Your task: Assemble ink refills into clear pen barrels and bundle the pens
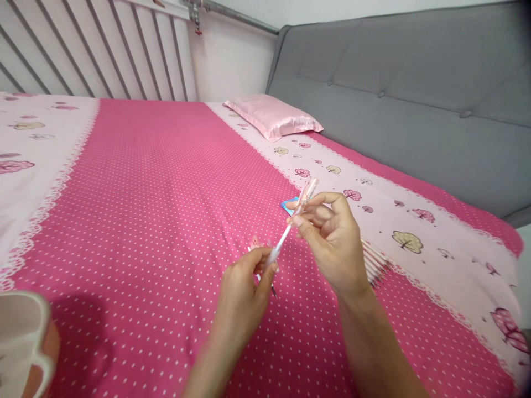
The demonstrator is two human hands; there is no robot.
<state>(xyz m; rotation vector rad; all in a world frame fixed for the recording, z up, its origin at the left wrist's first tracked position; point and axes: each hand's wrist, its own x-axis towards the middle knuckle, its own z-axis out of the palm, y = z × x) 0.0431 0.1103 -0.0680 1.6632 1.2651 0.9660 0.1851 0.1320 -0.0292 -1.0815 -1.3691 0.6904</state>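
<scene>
My right hand (332,237) pinches the upper part of a clear, pale pink pen (296,215) held at a slant above the bed. My left hand (244,290) has its fingertips closed on the pen's lower end near the tip. A row of several similar pens (375,260) lies on the bedsheet just behind my right wrist. A small blue item (288,203) lies on the sheet behind the held pen. Another small pink piece (255,242) rests on the sheet by my left fingers.
The bed carries a pink polka-dot sheet (145,221) with pale tree-print borders. A pink satin pillow (271,116) lies by the grey padded headboard (415,99). A white and orange object (25,342) sits at the lower left corner.
</scene>
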